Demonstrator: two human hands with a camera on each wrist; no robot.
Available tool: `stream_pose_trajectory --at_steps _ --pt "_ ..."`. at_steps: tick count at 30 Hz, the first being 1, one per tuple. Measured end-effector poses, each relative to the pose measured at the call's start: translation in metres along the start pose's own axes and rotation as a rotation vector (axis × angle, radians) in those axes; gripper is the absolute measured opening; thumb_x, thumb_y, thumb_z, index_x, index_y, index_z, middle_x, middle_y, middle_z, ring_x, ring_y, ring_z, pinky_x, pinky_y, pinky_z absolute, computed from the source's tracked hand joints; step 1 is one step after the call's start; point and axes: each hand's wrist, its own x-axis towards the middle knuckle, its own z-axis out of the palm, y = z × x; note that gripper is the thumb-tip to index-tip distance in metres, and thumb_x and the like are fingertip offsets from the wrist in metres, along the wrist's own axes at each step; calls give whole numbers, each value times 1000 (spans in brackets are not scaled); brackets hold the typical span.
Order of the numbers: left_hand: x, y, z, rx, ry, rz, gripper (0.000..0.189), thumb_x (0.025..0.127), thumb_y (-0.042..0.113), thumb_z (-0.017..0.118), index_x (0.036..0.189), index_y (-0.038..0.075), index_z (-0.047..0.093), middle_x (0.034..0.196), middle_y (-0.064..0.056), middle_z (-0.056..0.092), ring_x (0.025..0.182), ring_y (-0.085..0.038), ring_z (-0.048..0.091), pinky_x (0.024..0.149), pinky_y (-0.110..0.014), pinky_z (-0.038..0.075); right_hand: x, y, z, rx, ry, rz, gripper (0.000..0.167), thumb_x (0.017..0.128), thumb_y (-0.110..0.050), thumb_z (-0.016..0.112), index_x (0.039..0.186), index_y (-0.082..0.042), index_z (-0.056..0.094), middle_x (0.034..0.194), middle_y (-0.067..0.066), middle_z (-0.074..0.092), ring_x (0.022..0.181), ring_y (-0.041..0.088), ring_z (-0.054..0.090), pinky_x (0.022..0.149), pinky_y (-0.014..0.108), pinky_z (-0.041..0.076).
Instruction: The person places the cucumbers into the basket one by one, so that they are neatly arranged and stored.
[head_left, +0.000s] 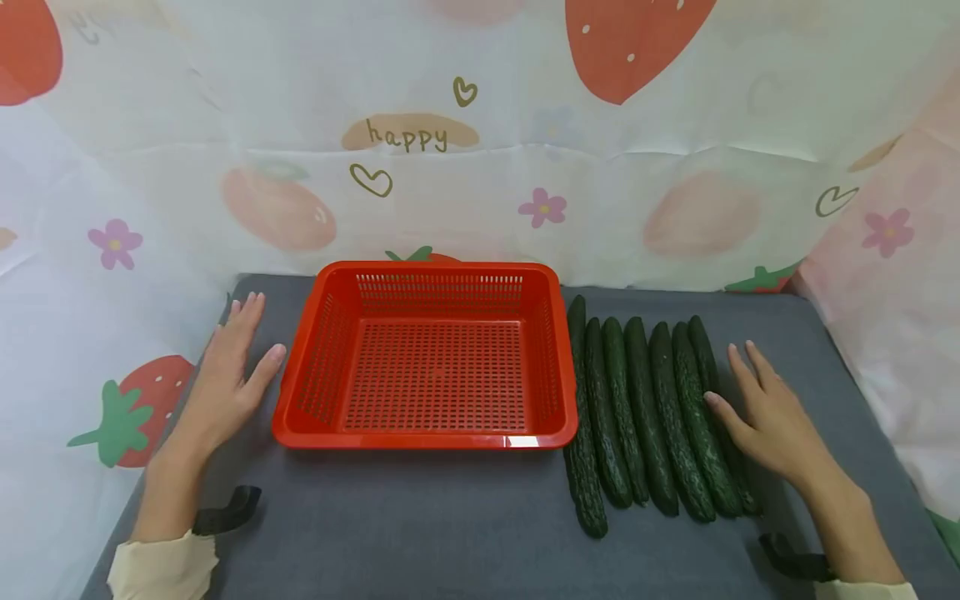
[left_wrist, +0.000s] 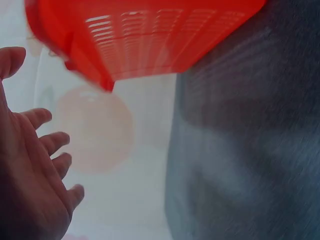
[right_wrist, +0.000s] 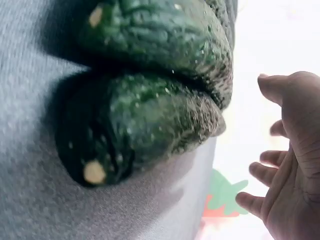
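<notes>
Head view: both hands lie flat on the tabletop point(head_left: 420, 525), fingers spread, holding nothing. Left hand point(head_left: 228, 375) just beside the empty red basket point(head_left: 431, 437); right hand point(head_left: 772, 421) at the outermost of the cucumbers point(head_left: 652, 408), thumb touching it. Judged: no cucumber gripped yet; next move calls for curling the fingers round that outermost one.

Left wrist view: fingers point(left_wrist: 52, 142) spread, clear of the basket.

Right wrist view: fingers point(right_wrist: 262, 172) loose, cucumber ends just beside.

Cream sleeves point(head_left: 161, 568), seemingly black wrist straps point(head_left: 225, 510)
</notes>
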Motion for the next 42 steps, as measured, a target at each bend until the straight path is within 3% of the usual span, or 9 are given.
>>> stream_pose_trajectory --at_steps 7,11,13,15,19,26,29,37,42 --pt "0 -2 12 -138 -70 -105 75 106 28 58 170 31 19 177 -15 23 162 -45 21 118 -81 24 4 -8 4 -23 -74 28 78 110 -38 57 165 4 22 166 39 26 136 68 40 100 80 37" --pt "0 -7 18 -179 -55 -84 73 105 23 60 169 29 25 173 -16 32 157 -41 32 131 -35 31 6 -11 7 -48 -83 27 75 109 -36 58 163 6 28 160 40 34 133 65 45 97 78 41" --pt "-1 -11 21 -200 -47 -78 71 105 21 60 168 28 27 172 -16 34 157 -31 35 122 -11 29 6 -12 9 -60 -81 26 73 109 -35 59 162 7 30 158 39 37 132 64 47 95 77 43" --pt "-2 -15 23 -243 -44 -69 69 106 18 58 168 24 28 171 -20 35 155 -13 41 112 -2 30 7 -14 10 -68 -84 30 71 109 -35 58 160 7 33 156 39 40 131 63 49 94 76 45" --pt "-3 -17 26 -367 -72 -78 64 108 15 52 168 15 28 167 -22 39 134 11 50 101 -5 46 8 -16 12 -77 -91 53 67 110 -36 54 158 8 37 154 39 43 130 62 51 92 76 47" --pt "2 -9 27 -478 -99 -114 59 111 17 49 167 16 31 147 13 55 118 5 61 91 -10 54 7 -13 12 -89 -82 156 57 108 -29 58 150 9 49 143 40 53 107 55 66 69 62 55" --pt "4 -9 30 -501 -119 -121 61 109 15 52 166 13 31 139 16 58 110 5 67 87 -13 58 8 -10 12 -67 -100 201 59 106 -26 61 150 11 48 135 41 59 96 49 70 59 52 54" --pt "3 -13 33 -557 -176 -207 62 111 21 52 168 14 28 138 16 57 110 2 67 87 -17 60 17 3 1 100 -247 281 63 108 -31 57 147 18 45 133 43 61 113 56 65 78 58 59" --pt "4 -16 33 -739 -229 -288 64 112 25 49 168 11 22 139 14 58 109 -1 69 87 -20 61 28 12 -8 311 -376 397 68 109 -30 56 151 19 36 145 48 46 124 60 58 83 50 64"
